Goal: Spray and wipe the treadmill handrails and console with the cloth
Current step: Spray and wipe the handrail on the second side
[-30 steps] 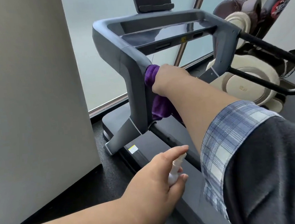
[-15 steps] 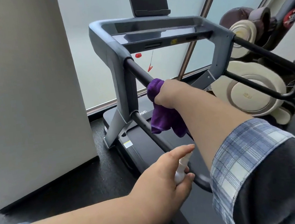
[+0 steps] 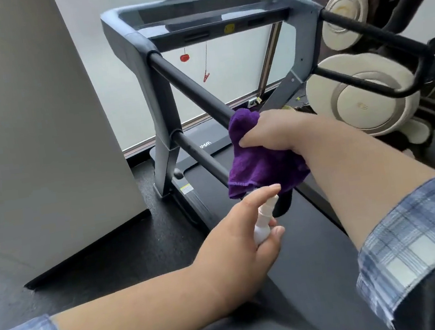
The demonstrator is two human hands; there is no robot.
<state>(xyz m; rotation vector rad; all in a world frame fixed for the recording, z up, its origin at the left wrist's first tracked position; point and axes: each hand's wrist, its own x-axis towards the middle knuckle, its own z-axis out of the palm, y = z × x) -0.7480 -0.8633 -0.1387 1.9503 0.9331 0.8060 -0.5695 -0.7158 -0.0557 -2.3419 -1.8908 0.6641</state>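
Observation:
My right hand (image 3: pixel 275 131) grips a purple cloth (image 3: pixel 260 168) wrapped over the treadmill's black left handrail (image 3: pixel 188 86), near the rail's lower end. The cloth hangs down and hides the rail's tip. My left hand (image 3: pixel 236 246) holds a small white spray bottle (image 3: pixel 264 219) just below the cloth, index finger stretched over its nozzle. The grey console (image 3: pixel 210 16) spans the top of the frame, with a dark tablet holder above it. The right handrail (image 3: pixel 374 30) runs off to the right.
A large grey-white cabinet (image 3: pixel 36 131) stands close on the left. Cream and brown massage-chair parts (image 3: pixel 365 93) crowd the right beside the right rail. A red safety clip (image 3: pixel 206 75) dangles under the console. The black treadmill deck (image 3: pixel 314 235) lies below my arms.
My right hand has slid the cloth down the left handrail, from the grey upright toward the rail's lower end. The view has pulled back. My left hand keeps the bottle.

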